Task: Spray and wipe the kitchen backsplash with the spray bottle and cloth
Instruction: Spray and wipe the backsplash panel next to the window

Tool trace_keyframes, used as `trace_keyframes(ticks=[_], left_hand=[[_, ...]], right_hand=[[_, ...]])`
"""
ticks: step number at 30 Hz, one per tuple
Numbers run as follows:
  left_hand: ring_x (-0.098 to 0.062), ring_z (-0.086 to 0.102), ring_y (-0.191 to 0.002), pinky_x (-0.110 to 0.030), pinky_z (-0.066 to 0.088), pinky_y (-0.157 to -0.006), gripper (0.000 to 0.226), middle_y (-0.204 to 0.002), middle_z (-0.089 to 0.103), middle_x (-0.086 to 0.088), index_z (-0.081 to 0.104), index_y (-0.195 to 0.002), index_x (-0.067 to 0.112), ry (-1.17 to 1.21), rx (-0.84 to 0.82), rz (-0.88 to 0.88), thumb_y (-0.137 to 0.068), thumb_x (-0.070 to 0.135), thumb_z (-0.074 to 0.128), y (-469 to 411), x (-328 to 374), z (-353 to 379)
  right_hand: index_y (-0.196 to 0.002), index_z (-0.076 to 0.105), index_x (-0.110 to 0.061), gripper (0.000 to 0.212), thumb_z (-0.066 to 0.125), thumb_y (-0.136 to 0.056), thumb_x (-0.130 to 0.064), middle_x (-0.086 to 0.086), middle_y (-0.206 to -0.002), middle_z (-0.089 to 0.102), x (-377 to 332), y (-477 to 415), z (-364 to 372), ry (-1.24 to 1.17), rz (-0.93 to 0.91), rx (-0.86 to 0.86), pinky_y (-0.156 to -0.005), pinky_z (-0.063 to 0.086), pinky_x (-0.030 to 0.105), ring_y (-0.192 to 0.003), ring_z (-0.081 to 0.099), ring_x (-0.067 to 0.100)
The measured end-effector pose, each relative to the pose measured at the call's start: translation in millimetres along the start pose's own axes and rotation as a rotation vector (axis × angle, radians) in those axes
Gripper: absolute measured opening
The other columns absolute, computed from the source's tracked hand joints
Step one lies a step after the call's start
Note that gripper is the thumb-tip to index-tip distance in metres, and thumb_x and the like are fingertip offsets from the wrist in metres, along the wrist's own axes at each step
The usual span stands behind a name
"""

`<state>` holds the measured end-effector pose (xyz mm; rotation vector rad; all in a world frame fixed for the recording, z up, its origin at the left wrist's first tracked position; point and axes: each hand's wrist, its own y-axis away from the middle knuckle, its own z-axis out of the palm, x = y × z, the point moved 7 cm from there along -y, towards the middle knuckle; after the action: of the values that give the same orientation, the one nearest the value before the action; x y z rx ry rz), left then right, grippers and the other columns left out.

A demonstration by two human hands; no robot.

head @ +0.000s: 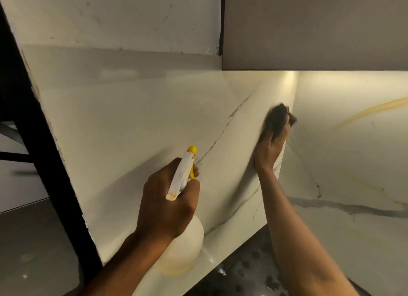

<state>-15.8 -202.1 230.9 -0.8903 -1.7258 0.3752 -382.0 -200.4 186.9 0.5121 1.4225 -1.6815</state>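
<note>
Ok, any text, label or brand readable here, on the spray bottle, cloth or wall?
None readable. The spray bottle in the left hand shows plain white plastic and a yellow nozzle, no label facing the camera. The dark cloth under the right hand is motion-blurred, no print visible. The marble backsplash and grey cabinet carry only veins and specks.

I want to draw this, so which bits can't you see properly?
1. Cloth, head view: motion blur smears its shape.
2. Right hand: blur and the cloth hide its fingertips.
3. Spray bottle: the left hand covers its neck and most of its trigger.
4. Both forearms: cut off by the bottom edge.
5. Any spray or wet patches on the backsplash: too faint to tell.
</note>
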Motion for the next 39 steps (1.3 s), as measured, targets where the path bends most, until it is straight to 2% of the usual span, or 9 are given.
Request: trace_keyframes(ticks=[4, 8, 14, 20, 26, 30, 35, 36, 39], left_hand=[[-0.012, 0.065, -0.059, -0.020, 0.052, -0.055, 0.018, -0.077, 0.071, 0.007, 0.067, -0.085, 0.023, 0.000, -0.016, -0.012, -0.075, 0.027, 0.053, 4, -6, 3], [-0.012, 0.066, -0.062, -0.031, 0.059, -0.057, 0.021, -0.080, 0.072, 0.007, 0.068, -0.088, 0.024, -0.029, -0.020, -0.027, -0.075, 0.030, 0.053, 13, -14, 6], [-0.014, 0.066, -0.058, -0.032, 0.061, -0.057, 0.033, -0.077, 0.070, 0.008, 0.067, -0.088, 0.023, -0.027, 0.027, -0.025, -0.074, 0.046, 0.047, 28, -17, -11], [-0.016, 0.062, -0.053, -0.044, 0.057, -0.056, 0.025, -0.068, 0.066, 0.003, 0.065, -0.081, 0.019, -0.041, 0.051, -0.014, -0.075, 0.034, 0.046, 43, -5, -48], [-0.017, 0.062, -0.057, -0.035, 0.056, -0.054, 0.021, -0.065, 0.065, 0.001, 0.066, -0.080, 0.017, -0.032, 0.123, -0.027, -0.078, 0.032, 0.050, 62, 10, -97], [-0.020, 0.059, -0.050, -0.049, 0.054, -0.052, 0.022, -0.064, 0.061, -0.005, 0.065, -0.078, 0.015, -0.034, 0.160, -0.079, -0.077, 0.031, 0.050, 71, 3, -127], [-0.020, 0.057, -0.050, -0.048, 0.053, -0.051, 0.024, -0.059, 0.061, -0.004, 0.067, -0.078, 0.015, -0.057, 0.215, -0.106, -0.080, 0.034, 0.051, 81, 6, -157], [-0.023, 0.056, -0.049, -0.050, 0.053, -0.051, 0.030, -0.059, 0.060, -0.007, 0.066, -0.078, 0.012, -0.057, 0.223, -0.108, -0.080, 0.037, 0.051, 81, 6, -159], [-0.029, 0.058, -0.052, -0.053, 0.052, -0.052, 0.045, -0.059, 0.060, -0.011, 0.065, -0.078, 0.009, -0.052, 0.250, -0.089, -0.076, 0.049, 0.046, 78, 14, -166]], right_hand=[[-0.155, 0.034, -0.022, 0.079, 0.040, -0.091, -0.068, 0.006, -0.155, 0.044, 125, 85, -46, 0.011, 0.426, 0.107, -0.119, 0.031, 0.049, -0.142, 0.041, 0.025], [-0.153, 0.031, -0.019, 0.063, 0.042, -0.103, -0.054, 0.008, -0.151, 0.045, 211, 166, -82, -0.009, 0.882, 0.170, -0.116, 0.034, 0.049, -0.137, 0.044, 0.032], [-0.144, 0.042, -0.025, 0.049, 0.043, -0.102, -0.050, 0.004, -0.142, 0.051, 199, 203, -77, -0.083, 1.067, 0.302, -0.113, 0.039, 0.053, -0.128, 0.051, 0.031], [-0.148, 0.043, -0.023, 0.049, 0.049, -0.102, -0.041, 0.005, -0.145, 0.051, 77, 159, -16, -0.107, 0.709, 0.297, -0.115, 0.038, 0.051, -0.132, 0.050, 0.028], [-0.154, 0.029, -0.040, 0.064, 0.046, -0.095, -0.022, 0.002, -0.167, 0.021, -128, 210, 55, -0.092, -0.232, -0.197, -0.126, 0.016, 0.045, -0.155, 0.017, 0.024], [-0.148, 0.043, -0.024, 0.048, 0.047, -0.100, -0.022, 0.014, -0.159, 0.033, -120, 226, 48, 0.233, -0.914, -0.462, -0.123, 0.026, 0.049, -0.153, 0.021, 0.032], [-0.153, 0.035, -0.017, 0.055, 0.045, -0.102, -0.035, 0.008, -0.152, 0.043, -53, 183, 20, -0.133, 0.416, 0.032, -0.117, 0.032, 0.056, -0.141, 0.041, 0.029], [-0.152, 0.036, -0.015, 0.059, 0.045, -0.100, -0.041, 0.011, -0.151, 0.043, -68, 185, 26, -0.158, 0.506, 0.100, -0.117, 0.032, 0.057, -0.140, 0.041, 0.032], [-0.146, 0.046, -0.008, 0.059, 0.045, -0.090, -0.027, 0.012, -0.154, 0.041, -155, 188, 58, -0.155, 0.061, 0.007, -0.119, 0.027, 0.054, -0.145, 0.034, 0.035]])
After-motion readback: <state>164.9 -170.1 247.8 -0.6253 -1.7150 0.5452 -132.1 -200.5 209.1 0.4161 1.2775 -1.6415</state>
